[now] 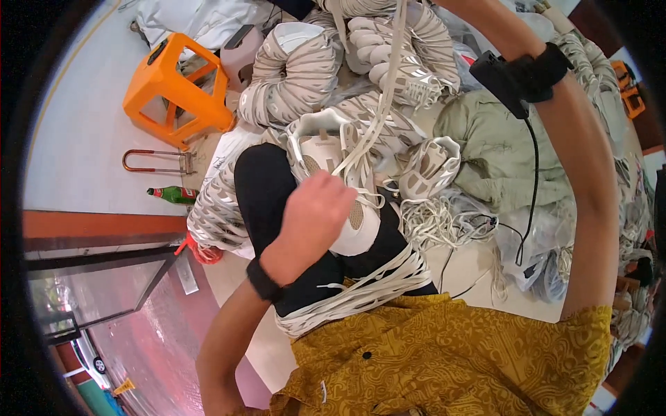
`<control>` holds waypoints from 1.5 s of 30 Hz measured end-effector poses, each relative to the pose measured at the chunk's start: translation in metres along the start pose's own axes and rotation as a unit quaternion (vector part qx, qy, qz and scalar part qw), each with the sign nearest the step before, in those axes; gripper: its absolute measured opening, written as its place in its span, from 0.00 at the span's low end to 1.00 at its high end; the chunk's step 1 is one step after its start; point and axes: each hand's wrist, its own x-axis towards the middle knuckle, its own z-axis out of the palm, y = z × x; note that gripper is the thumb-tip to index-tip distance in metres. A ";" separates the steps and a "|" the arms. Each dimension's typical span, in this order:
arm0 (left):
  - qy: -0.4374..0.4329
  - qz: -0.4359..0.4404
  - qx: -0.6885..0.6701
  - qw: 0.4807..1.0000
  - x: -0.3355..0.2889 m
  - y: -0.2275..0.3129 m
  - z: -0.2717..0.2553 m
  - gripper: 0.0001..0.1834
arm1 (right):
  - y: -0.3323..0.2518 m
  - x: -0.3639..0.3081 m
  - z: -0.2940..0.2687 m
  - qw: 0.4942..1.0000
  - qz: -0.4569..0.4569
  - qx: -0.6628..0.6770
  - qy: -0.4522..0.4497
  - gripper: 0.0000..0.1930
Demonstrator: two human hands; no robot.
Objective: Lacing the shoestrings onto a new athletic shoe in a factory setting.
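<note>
A beige and white sneaker [320, 149] rests on my black-trousered lap, its toe toward me. Over its front part is my left hand [319, 208], fingers closed at the lacing. From those fingertips a long pale shoelace [381, 118] runs up, pulled straight, past the top edge. My right arm [590, 166] stretches up and out at the top, so the right hand is out of view. Looser lace loops hang by the eyelets. A bundle of spare white laces [361, 284] lies across my thighs.
Ring-shaped stacks of nested sneakers [288, 76] lie ahead. At left are an orange stool [177, 90], a metal U-shaped handle [156, 161] and a green bottle [172, 195]. Right of the lap are a single sneaker [430, 166], tangled laces [430, 222] and green cloth [499, 152].
</note>
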 end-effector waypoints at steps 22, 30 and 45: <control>0.013 -0.183 -0.049 0.982 -0.030 -0.011 -0.001 0.09 | -0.007 0.008 -0.020 0.996 -0.067 0.016 0.063 0.06; -0.014 -0.153 -0.012 0.988 -0.024 -0.021 0.006 0.07 | -0.034 0.015 -0.015 0.993 0.089 0.076 0.023 0.09; 0.073 -0.055 0.133 0.987 -0.069 -0.012 -0.008 0.11 | 0.001 0.010 -0.019 0.978 0.147 0.130 0.074 0.06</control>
